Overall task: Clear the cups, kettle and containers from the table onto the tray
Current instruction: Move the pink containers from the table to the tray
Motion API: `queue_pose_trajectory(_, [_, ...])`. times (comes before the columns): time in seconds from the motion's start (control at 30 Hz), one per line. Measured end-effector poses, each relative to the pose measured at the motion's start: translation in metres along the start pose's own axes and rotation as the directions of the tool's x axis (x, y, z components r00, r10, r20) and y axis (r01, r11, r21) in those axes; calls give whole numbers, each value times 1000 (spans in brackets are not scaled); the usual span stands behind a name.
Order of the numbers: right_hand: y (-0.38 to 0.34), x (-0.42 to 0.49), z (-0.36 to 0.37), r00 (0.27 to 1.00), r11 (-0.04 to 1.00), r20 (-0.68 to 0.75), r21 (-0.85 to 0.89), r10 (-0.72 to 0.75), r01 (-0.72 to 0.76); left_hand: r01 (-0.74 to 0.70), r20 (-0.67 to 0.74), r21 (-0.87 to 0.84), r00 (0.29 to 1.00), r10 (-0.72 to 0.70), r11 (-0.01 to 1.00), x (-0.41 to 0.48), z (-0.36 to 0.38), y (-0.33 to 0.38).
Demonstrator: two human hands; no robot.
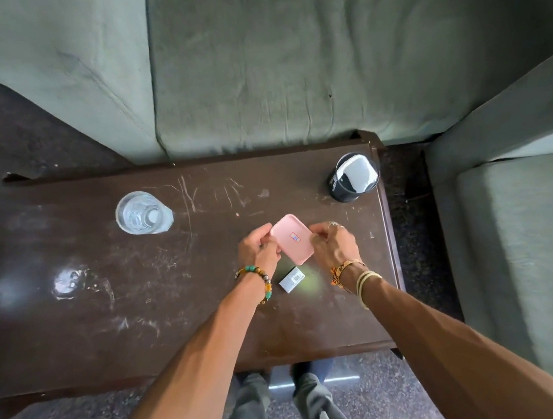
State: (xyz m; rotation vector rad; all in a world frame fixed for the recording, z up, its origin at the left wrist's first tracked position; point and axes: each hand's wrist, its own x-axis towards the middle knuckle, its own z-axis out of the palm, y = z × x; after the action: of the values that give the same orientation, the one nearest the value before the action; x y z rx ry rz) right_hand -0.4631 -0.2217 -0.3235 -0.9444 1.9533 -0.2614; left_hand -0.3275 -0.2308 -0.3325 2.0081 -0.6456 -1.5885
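Observation:
A small pink container with a sticker on top is held just above the dark wooden table, right of centre. My left hand pinches its left edge and my right hand pinches its right edge. A clear drinking glass stands at the back left of the table. At the back right corner stands a dark cup with a glossy inside. A small grey box with a barcode lies on the table just below the pink container, between my wrists. No tray or kettle is in view.
A grey-green sofa runs along the far side of the table, and another seat stands to the right. The table top is scratched and has a wet or shiny patch at the left. My legs stand at the near edge.

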Motion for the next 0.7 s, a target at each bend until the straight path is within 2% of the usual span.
queue_pose_trajectory(0.2, [-52, -58, -34, 992, 994, 81, 46, -101, 98, -6, -12, -83, 1000, 5, 997, -55, -32, 64])
queue_pose_trajectory(0.4, [-138, -130, -85, 972, 971, 100, 138, -211, 197, -160, -77, -148, 986, 150, 976, -138, -87, 145])
queue_pose_trajectory(0.63, [-245, -226, -116, 889, 891, 100, 130, -448, 434, -297, -171, -353, 953, 251, 887, -236, -175, 218])
queue_pose_trajectory(0.7, [-261, -250, -112, 865, 870, 103, 121, -490, 479, -281, -151, -387, 959, 240, 878, -263, -198, 223])
